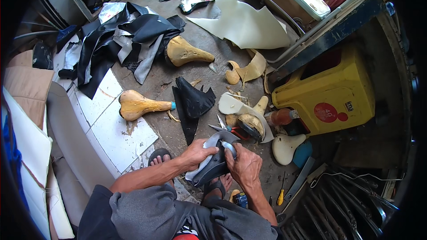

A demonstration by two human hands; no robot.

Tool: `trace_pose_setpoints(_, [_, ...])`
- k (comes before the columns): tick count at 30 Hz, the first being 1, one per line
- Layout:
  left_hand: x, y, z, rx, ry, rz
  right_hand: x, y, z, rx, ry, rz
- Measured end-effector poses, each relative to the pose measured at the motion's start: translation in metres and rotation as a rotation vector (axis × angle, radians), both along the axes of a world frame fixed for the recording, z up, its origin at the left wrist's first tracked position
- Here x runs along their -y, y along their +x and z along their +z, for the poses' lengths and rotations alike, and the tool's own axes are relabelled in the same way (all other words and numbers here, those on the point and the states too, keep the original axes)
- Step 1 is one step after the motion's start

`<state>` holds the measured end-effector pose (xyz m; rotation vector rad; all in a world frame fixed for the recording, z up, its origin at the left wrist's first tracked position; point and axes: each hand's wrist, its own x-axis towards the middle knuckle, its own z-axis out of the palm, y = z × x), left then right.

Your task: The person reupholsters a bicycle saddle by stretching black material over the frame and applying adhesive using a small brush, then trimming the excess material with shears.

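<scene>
Left hand is closed, thumb on top, pinching the left edge of a black, grey-lined cover piece. Right hand is also closed, gripping the right edge. Piece is held up above the sandalled right foot. Just beyond: red-handled tool. Farther out on the floor: tan foam saddle, black cut material.

The folded black-and-grey sheet hides most fingers of the left hand; the lower edge crops the dark grey cloth garment.
</scene>
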<state>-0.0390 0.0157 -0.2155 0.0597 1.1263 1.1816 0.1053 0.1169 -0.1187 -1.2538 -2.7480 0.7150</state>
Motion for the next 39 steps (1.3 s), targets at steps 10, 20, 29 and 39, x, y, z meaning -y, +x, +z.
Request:
trace_pose_setpoints(10, [0.002, -0.005, 0.0, -0.058, -0.017, -0.056, 0.003, 0.007, 0.008, -0.091, -0.02, -0.029])
trace_pose_setpoints(20, [-0.001, -0.01, -0.001, -0.287, 0.05, -0.147, -0.012, 0.196, -0.119, -0.254, -0.395, -0.761])
trace_pose_setpoints(29, [-0.003, -0.007, 0.017, -0.449, 0.052, -0.271, -0.019, 0.071, -0.011, -0.377, -0.48, -0.372])
trace_pose_setpoints(39, [0.0, -0.012, 0.028, -0.638, 0.06, -0.482, -0.029, 0.007, -0.031, -0.17, -0.427, 0.071])
